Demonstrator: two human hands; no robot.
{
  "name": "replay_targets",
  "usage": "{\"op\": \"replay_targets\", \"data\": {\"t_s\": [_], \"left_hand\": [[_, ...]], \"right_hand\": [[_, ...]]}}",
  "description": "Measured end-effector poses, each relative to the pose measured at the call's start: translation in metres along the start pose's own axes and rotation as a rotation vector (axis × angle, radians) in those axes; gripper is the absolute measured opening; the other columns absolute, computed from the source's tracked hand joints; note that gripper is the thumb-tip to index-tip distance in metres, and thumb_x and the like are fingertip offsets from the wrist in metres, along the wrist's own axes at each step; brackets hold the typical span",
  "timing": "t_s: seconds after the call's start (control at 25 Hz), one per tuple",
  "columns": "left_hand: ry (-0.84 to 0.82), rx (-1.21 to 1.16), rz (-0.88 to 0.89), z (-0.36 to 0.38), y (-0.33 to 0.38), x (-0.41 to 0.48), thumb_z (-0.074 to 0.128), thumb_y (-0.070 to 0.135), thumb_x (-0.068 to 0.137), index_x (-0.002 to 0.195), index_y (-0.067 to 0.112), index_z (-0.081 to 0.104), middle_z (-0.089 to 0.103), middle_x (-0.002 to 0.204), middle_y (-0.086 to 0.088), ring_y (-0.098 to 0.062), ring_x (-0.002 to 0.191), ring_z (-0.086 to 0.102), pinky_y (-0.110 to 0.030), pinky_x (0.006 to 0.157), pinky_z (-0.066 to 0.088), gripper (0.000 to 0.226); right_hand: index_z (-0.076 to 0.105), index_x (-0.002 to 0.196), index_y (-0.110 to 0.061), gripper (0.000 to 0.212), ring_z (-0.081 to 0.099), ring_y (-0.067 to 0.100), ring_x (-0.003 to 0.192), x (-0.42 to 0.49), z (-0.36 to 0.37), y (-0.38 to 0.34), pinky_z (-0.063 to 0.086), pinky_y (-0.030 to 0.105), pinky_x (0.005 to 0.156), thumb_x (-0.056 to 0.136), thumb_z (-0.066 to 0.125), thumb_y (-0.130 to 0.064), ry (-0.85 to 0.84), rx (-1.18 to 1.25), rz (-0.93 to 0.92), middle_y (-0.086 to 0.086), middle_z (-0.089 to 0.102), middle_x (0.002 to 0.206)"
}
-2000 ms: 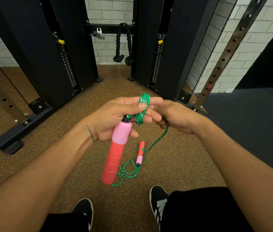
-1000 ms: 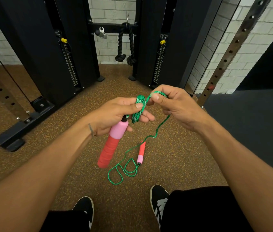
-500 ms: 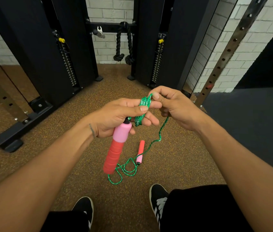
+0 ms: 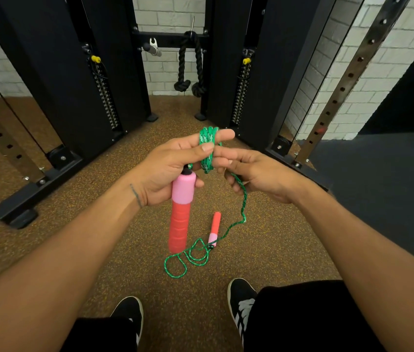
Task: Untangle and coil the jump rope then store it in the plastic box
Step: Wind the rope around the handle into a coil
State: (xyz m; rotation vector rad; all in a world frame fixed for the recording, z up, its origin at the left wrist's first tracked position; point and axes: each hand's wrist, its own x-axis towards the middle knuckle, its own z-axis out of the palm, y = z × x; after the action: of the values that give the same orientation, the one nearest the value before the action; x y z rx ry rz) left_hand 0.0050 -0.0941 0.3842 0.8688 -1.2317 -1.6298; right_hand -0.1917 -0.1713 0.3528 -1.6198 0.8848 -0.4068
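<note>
The coiling was partly done: several turns of the green rope (image 4: 207, 148) sat bundled around the fingers of my left hand (image 4: 173, 168) at the center of the frame, while a good stretch was not yet gathered. That loose part ran down from my right hand (image 4: 256, 174) to the floor (image 4: 73, 237), where it lay in 2 or 3 slack loops just beside the second handle (image 4: 214, 229), below center. I judged that the remaining length had to be wound on, and then the whole thing stored; the plastic box was nowhere in view. My left hand was closed, the thumb pressing the coil against the fingers and the lower fingers curled behind the pink top of the first handle (image 4: 181, 212), which hung straight down. My right hand was loosely curled, its fingertips touching the coil and the trailing strand passing through them.
</note>
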Motion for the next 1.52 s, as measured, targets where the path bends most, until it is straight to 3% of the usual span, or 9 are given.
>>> {"op": "replay_targets", "data": {"t_s": [0.12,0.32,0.48,0.6,0.76,0.96,1.24,1.4,1.52], "left_hand": [[-0.065,-0.205,-0.012,0.006,0.004,-0.003,0.048,0.021,0.094,0.126,0.017,0.065,0.076,0.103,0.001,-0.001,0.081,0.070,-0.015,0.047,0.049,0.036],[-0.219,-0.141,-0.127,0.024,-0.005,-0.004,0.052,0.022,0.091,0.118,0.015,0.071,0.076,0.089,-0.003,-0.002,0.070,0.068,-0.016,0.046,0.047,0.035],[0.010,-0.134,-0.031,0.016,0.001,0.003,0.053,0.022,0.093,0.128,0.017,0.065,0.076,0.104,-0.003,-0.001,0.079,0.070,-0.015,0.046,0.048,0.037],[0.076,-0.110,0.004,0.010,0.004,0.001,0.050,0.022,0.096,0.133,0.017,0.060,0.075,0.109,-0.003,0.000,0.081,0.069,-0.015,0.046,0.049,0.038],[0.238,-0.069,0.052,0.007,0.006,0.004,0.047,0.021,0.101,0.131,0.019,0.060,0.075,0.113,-0.002,0.000,0.085,0.068,-0.015,0.048,0.050,0.032],[0.345,0.144,-0.007,-0.005,0.001,0.003,0.052,0.024,0.099,0.129,0.020,0.061,0.076,0.111,-0.001,-0.002,0.088,0.068,-0.017,0.050,0.049,0.031],[0.427,0.098,-0.046,-0.008,-0.009,0.009,0.053,0.024,0.100,0.129,0.018,0.059,0.075,0.115,-0.001,-0.008,0.105,0.070,-0.018,0.054,0.051,0.030],[0.288,0.280,-0.125,-0.008,-0.014,0.007,0.057,0.030,0.096,0.118,0.009,0.065,0.072,0.106,-0.014,-0.025,0.083,0.067,-0.040,0.070,0.058,0.031],[0.199,0.388,-0.139,-0.005,-0.008,0.006,0.055,0.033,0.097,0.114,0.005,0.065,0.066,0.088,-0.008,-0.009,0.063,0.055,-0.020,0.047,0.050,0.034]], "right_hand": [[0.066,0.102,-0.011,0.024,0.050,0.010,0.057,-0.001,0.013,-0.005,0.041,0.025,0.055,0.105,0.048,-0.028,0.021,-0.013,-0.028,0.000,0.056,0.071],[0.063,0.089,-0.019,0.026,0.042,0.012,0.060,0.003,0.000,-0.012,0.032,0.025,0.053,0.106,0.045,-0.025,0.273,0.068,-0.217,-0.001,0.054,0.071],[0.061,0.102,-0.005,0.024,0.042,0.009,0.056,-0.001,-0.001,-0.003,0.035,0.023,0.052,0.105,0.046,-0.025,0.173,-0.094,-0.048,0.000,0.051,0.071],[0.062,0.096,-0.013,0.025,0.045,0.007,0.055,-0.001,0.005,-0.003,0.039,0.023,0.052,0.105,0.046,-0.030,0.133,-0.078,-0.020,-0.002,0.048,0.070],[0.063,0.090,-0.020,0.026,0.046,0.005,0.053,-0.005,0.017,-0.009,0.039,0.018,0.049,0.105,0.046,-0.034,-0.136,-0.178,0.074,-0.005,0.050,0.066],[0.065,0.090,-0.020,0.026,0.043,0.004,0.055,-0.008,0.022,-0.021,0.038,0.017,0.052,0.103,0.049,-0.037,-0.187,-0.192,0.069,-0.007,0.049,0.065],[0.070,0.107,-0.022,0.023,0.050,0.001,0.058,-0.013,0.030,-0.019,0.044,0.025,0.059,0.101,0.054,-0.037,-0.262,-0.445,-0.107,-0.013,0.054,0.068],[0.070,0.096,-0.026,0.016,0.055,0.010,0.069,-0.017,0.028,-0.023,0.044,0.029,0.068,0.097,0.060,-0.038,-0.153,-0.416,-0.226,-0.013,0.063,0.075],[0.068,0.089,-0.015,0.013,0.057,0.011,0.065,-0.019,0.019,-0.028,0.050,0.025,0.065,0.096,0.065,-0.025,-0.007,-0.211,-0.311,-0.002,0.069,0.077]]}}
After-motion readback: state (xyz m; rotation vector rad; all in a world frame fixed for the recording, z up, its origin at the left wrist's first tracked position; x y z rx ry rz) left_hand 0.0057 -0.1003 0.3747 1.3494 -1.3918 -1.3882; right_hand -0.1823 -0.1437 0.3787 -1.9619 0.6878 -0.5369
